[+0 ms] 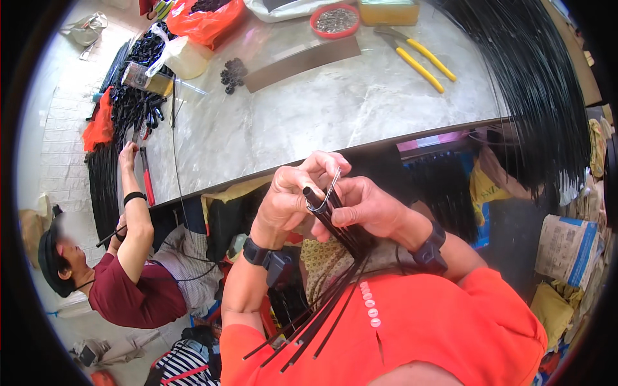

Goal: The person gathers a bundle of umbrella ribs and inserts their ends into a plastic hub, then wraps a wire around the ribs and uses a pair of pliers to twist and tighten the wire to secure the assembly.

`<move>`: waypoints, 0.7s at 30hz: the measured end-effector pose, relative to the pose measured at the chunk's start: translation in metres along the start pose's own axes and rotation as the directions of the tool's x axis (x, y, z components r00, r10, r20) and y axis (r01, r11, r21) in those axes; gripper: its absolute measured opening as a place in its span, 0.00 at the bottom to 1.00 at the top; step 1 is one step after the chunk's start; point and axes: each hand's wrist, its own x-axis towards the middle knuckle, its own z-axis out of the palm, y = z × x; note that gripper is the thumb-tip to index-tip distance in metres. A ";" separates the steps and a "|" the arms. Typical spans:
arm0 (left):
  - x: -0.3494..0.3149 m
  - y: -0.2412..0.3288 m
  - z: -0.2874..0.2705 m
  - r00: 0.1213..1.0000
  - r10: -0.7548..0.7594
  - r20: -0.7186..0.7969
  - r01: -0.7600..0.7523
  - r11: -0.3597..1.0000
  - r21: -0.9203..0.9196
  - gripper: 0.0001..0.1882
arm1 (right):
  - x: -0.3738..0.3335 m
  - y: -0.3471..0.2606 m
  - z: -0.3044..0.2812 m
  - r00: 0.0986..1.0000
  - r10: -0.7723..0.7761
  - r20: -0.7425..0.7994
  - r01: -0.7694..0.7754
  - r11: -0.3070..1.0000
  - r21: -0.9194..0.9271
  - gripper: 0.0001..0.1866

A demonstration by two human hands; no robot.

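In front of my chest, a bundle of thin black rods [348, 243] slants up from my lap, its loose ends fanning out over my shirt. A thicker black tube end [313, 195] stands out at its top. Round the bundle near that end runs a thin silver wire [331, 189]. My left hand [288, 193] is closed beside the tube, fingertips at the wire's upper end. Closed on the rods from the other side is my right hand [370, 204], with its thumb pressed along them. The fingers partly hide the wire.
Beyond my hands is a marble-patterned table [302, 119] with yellow-handled pliers [421, 61], a red dish [335, 21] of small metal parts and a flat brown strip [302, 64]. Long black rods [541, 83] overhang its right end. A co-worker [132, 283] handles black pieces at the left.
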 end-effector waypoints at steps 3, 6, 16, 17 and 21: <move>0.006 0.004 0.008 0.999 -0.052 -0.014 0.051 0.997 -0.057 0.03 | -0.005 -0.001 0.002 1.000 -0.007 0.005 0.008 0.999 -0.047 0.12; 0.010 0.000 0.009 0.992 -0.122 -0.002 0.122 0.989 -0.088 0.02 | -0.011 -0.009 0.002 0.999 -0.034 -0.031 0.030 0.992 -0.121 0.10; 0.022 -0.008 0.008 0.970 -0.172 0.172 0.199 0.968 -0.155 0.12 | -0.026 -0.012 0.005 0.994 -0.093 -0.056 0.084 0.985 -0.148 0.08; 0.021 -0.007 0.007 0.972 -0.176 0.156 0.201 0.967 -0.157 0.15 | -0.027 -0.014 0.006 0.994 -0.080 -0.068 0.066 0.979 -0.191 0.07; 0.020 0.004 0.005 0.948 -0.317 -0.014 0.312 0.938 -0.152 0.19 | -0.025 -0.016 -0.002 0.983 -0.149 -0.107 0.130 0.978 -0.165 0.05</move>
